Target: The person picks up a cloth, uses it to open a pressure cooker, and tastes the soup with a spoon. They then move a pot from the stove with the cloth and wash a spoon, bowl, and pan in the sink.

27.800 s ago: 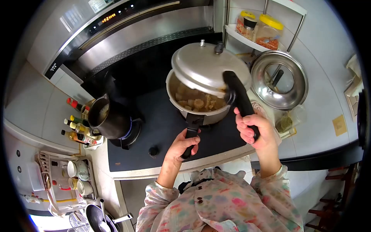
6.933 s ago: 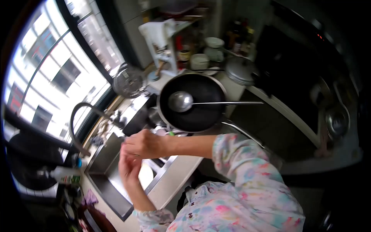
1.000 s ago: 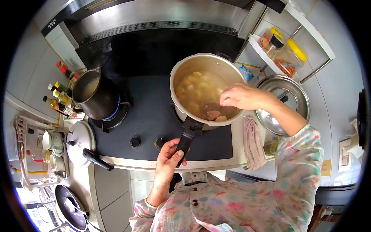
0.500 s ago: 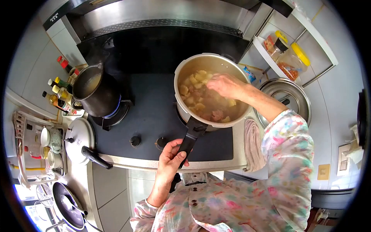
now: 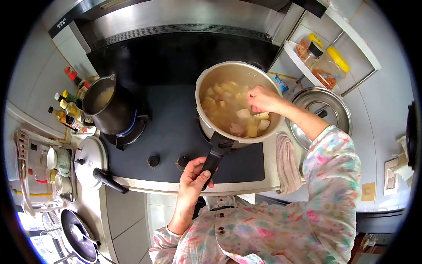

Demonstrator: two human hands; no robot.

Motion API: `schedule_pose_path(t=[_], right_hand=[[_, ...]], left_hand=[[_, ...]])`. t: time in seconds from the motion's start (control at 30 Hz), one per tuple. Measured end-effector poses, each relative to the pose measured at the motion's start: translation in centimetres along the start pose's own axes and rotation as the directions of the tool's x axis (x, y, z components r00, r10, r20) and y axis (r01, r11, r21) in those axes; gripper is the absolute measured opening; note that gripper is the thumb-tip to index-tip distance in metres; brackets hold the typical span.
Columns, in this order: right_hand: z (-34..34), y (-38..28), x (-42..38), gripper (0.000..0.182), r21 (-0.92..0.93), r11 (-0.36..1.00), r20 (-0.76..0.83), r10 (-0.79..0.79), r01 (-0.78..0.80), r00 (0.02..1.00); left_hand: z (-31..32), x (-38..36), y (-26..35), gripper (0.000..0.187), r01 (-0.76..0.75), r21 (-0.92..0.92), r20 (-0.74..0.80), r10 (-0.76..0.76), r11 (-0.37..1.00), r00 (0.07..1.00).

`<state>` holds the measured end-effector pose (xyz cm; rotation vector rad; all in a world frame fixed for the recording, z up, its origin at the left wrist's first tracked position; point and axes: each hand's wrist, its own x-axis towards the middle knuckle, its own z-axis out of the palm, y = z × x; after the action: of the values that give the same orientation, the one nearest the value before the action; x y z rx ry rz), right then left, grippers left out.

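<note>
A silver pressure cooker pot (image 5: 203,115) stands on the right side of the hob, without its lid. Inside, pale yellow chunks (image 5: 252,123) and a pinkish piece that looks like meat (image 5: 237,129) lie in cloudy, steaming broth. My left hand (image 5: 194,174) is wrapped round the pot's black handle (image 5: 213,162). Over the right part of the pot, my right hand (image 5: 262,99) is closed with its fingers bent down toward the food. Whatever those fingers hold is hidden beneath the hand.
To the left, a dark pot (image 5: 107,108) of liquid sits over a blue flame. The pressure cooker lid (image 5: 90,160) leans near sauce bottles (image 5: 72,110). A steel lid or bowl (image 5: 325,103) and a folded cloth (image 5: 288,165) lie to the right.
My right hand has moved a little to the right inside the pot. The chunks are stirred about, with larger pale ones now showing below the hand. My left hand keeps its grip.
</note>
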<state>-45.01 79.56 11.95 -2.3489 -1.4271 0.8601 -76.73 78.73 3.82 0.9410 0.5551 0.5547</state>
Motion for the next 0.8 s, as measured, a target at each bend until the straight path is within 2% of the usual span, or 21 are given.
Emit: schedule_pose_path(t=[0.03,0.13,0.23,0.33,0.43,0.53,0.57,0.63,0.8], right_hand=[[0.3,-0.4,-0.1,0.016,0.097,0.994,0.014,0.041,-0.042,0.999],[1.5,-0.1,0.7,0.016,0.377,0.924,-0.076,0.094,-0.059,0.993],[1.5,-0.6,1.0,0.017,0.604,0.797,-0.155,0.133,-0.013,0.979],[0.9,-1.4,1.1,0.018,0.703,0.704,-0.252,0.113,0.102,0.961],[0.5,-2.6,1.0,0.017,0.657,0.709,-0.373,0.013,0.254,0.928],[0.2,-3.8,0.9,0.014,0.203,0.939,-0.474,-0.155,0.279,0.867],[0.7,-3.0,1.6,0.013,0.000,0.919,-0.473,-0.348,0.395,0.810],[1.9,-1.0,3.3,0.010,-0.388,0.725,-0.351,-0.687,0.569,0.637],[3.0,0.6,1.8,0.011,-0.453,0.694,-0.064,-0.651,0.559,0.756]], left_hand=[[-0.1,0.0,-0.1,0.033,-0.002,-0.003,0.004,0.002,1.000,1.000],[-0.1,0.0,0.0,0.033,-0.003,-0.002,0.007,0.003,1.000,1.000],[0.0,0.0,-0.1,0.033,-0.008,0.003,0.002,0.008,1.000,1.000],[0.1,-0.1,0.0,0.033,-0.006,0.027,-0.008,0.006,1.000,1.000],[0.2,-0.1,0.0,0.033,-0.013,0.027,-0.016,0.014,1.000,1.000],[-0.1,-0.1,-0.2,0.033,-0.003,0.031,-0.005,0.003,1.000,1.000],[-0.2,-0.1,-0.2,0.033,0.002,0.036,0.002,-0.002,0.999,1.000],[0.0,-0.2,-0.1,0.034,-0.002,0.029,-0.009,0.002,1.000,1.000],[0.0,-0.2,-0.3,0.034,-0.015,0.007,-0.011,0.015,1.000,1.000]])
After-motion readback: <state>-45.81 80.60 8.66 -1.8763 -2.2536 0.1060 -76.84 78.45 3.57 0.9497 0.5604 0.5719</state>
